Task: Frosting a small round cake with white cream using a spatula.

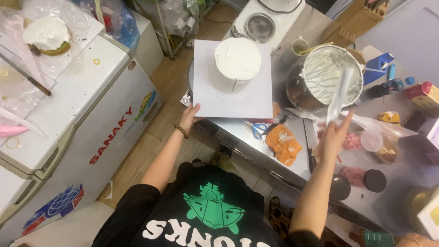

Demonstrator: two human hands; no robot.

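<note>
A steel table (292,151) fills the right of a cramped kitchen with a wood floor, and a white chest freezer (87,114) stands at the left. One white-iced cake (237,61) sits on a square white board (231,82) at the table's near-left corner. The left hand (189,116) pinches the board's front-left edge, thumb on top, fingers hidden beneath. The right hand (333,135) clasps a scraper (340,91), blurred and hard to make out, beside one metal bowl (325,75) smeared with cream. One pair of scissors (256,129) and one orange cloth (283,144) lie near the edge; a second cake (47,35) rests on the freezer under plastic
</note>
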